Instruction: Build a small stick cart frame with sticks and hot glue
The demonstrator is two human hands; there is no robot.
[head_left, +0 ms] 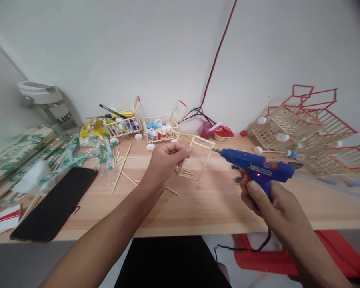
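Note:
My left hand (167, 159) is closed on a small frame of wooden sticks (195, 158), holding it tilted just above the wooden table (204, 208). My right hand (268, 202) grips the handle of a blue glue gun (258, 168) with a red light on its side. The gun's metal nozzle points left and touches the frame's right top corner. Loose sticks (121, 168) lie on the table left of my left hand.
Two small stick carts (159, 128) filled with bottle caps stand at the back. Red-edged stick carts (306, 124) are stacked at the right. Packs of chopsticks (21, 156) and a black phone (55, 204) lie at the left. A red-black wire (216, 60) runs up the wall.

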